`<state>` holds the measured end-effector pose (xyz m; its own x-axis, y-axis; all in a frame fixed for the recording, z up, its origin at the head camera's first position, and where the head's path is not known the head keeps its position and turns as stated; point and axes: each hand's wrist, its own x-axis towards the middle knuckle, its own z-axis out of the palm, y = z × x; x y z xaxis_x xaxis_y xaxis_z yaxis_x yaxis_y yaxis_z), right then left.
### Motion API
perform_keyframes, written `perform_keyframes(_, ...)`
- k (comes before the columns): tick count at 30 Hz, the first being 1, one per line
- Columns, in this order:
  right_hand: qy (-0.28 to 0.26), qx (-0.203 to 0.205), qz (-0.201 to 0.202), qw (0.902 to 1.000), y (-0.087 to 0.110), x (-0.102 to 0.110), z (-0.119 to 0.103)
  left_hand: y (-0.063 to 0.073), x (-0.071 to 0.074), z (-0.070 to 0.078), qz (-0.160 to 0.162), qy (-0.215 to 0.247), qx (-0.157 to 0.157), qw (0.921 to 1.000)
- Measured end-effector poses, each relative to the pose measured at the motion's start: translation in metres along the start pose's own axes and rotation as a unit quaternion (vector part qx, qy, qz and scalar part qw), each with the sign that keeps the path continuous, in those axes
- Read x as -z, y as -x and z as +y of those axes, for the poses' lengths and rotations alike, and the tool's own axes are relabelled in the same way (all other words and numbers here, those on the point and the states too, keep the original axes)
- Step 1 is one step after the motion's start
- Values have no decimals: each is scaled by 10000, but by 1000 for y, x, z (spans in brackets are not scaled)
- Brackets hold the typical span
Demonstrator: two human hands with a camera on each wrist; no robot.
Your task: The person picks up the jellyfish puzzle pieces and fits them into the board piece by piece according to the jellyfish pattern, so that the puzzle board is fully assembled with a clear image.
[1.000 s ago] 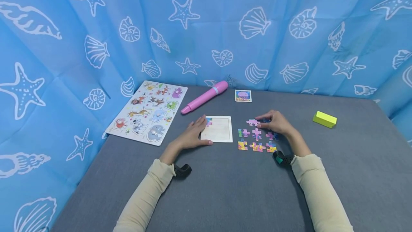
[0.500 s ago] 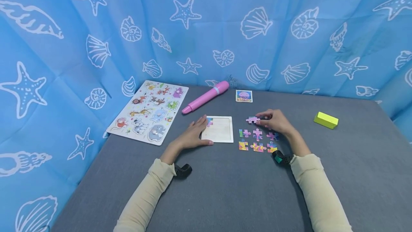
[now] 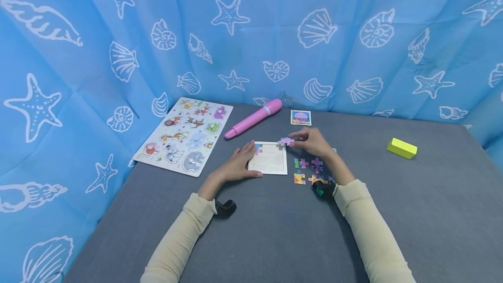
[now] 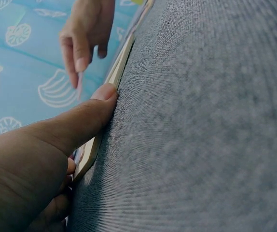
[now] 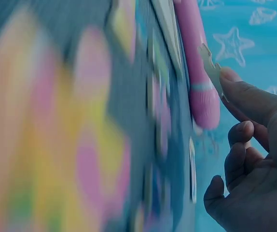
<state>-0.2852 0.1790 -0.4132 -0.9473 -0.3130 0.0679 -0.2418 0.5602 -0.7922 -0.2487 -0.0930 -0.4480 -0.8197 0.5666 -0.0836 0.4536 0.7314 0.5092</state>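
My left hand (image 3: pixel 235 163) holds the shallow wooden puzzle tray (image 3: pixel 272 160) at its left side. The thumb lies against the near edge and the other fingers reach along the left side; the left wrist view shows the thumb (image 4: pixel 104 96) on the rim. One jigsaw piece (image 3: pixel 258 149) lies in the tray's far left corner. Above the far right corner, my right hand (image 3: pixel 314 142) pinches a pink jigsaw piece (image 3: pixel 285 142) between thumb and fingers. Edge-on in the right wrist view, this piece (image 5: pixel 212 72) is off the table.
Loose jigsaw pieces (image 3: pixel 317 165) lie right of the tray, some hidden beneath the right wrist. Behind are a pink marker-shaped stick (image 3: pixel 253 119) and a small jellyfish picture card (image 3: pixel 301 117). An animal peg board (image 3: pixel 182 136) lies left, a yellow block (image 3: pixel 402 148) right.
My right hand has lifted the pink jigsaw piece from among the loose pieces and carried it left to the tray's far right corner. The left hand stays at the tray.
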Motion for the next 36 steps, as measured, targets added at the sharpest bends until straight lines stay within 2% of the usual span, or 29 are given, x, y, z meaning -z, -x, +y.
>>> perform_keyframes(1, -65, 31, -45, 10000, 1, -3, -9, 0, 0, 0, -11, 11, 4, 10000)
perform_keyframes(5, -248, 42, -177, 9995, -6, -19, -18, -1, 0, -1, -78, 7, 93, 9999)
perform_keyframes(8, -191, 123, -247, 9994, -17, -33, -6, -1, -1, -1, -57, 8, 84, 9999)
perform_keyframes(13, 18, 61, -312, 9995, -21, -44, -7, -1, -1, -1, -31, 10, 24, 10000)
perform_keyframes(21, 158, -56, -260, 9995, -24, -51, -4, 0, 1, -1, -35, 53, 57, 10000)
perform_keyframes(36, 112, 169, -398, 9990, -26, -53, -4, 0, 0, -2, -83, -11, 84, 9999)
